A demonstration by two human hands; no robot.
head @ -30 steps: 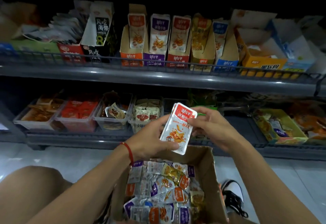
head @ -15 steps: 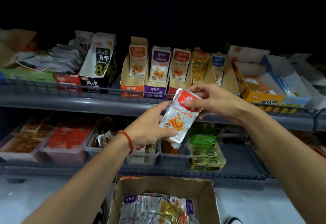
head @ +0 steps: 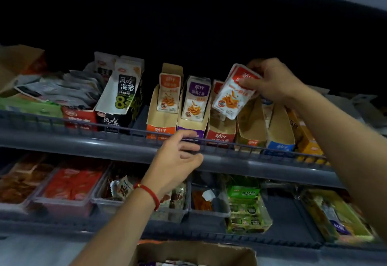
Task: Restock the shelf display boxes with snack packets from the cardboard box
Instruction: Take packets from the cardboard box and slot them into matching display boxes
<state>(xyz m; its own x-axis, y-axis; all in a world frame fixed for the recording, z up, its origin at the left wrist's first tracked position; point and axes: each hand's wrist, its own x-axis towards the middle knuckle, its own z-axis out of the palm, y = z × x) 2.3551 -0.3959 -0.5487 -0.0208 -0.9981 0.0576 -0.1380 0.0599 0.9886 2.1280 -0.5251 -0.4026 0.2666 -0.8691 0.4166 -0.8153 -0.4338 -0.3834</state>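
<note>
A small stack of red-topped snack pkts is pinched by the R hand, fingers curled round its upper edge, held tilted just above the red display box on the upper shelf. The L hand is held w/ fingers loosely curled, nothing gripped, at the shelf rail by the purple display box. The cardboard box is seen at btm edge.

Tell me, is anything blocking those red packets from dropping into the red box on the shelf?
Nothing visible does. The right hand holds the red packets just above the red display box, whose top is open. The left hand is lower, at the shelf rail.
</note>
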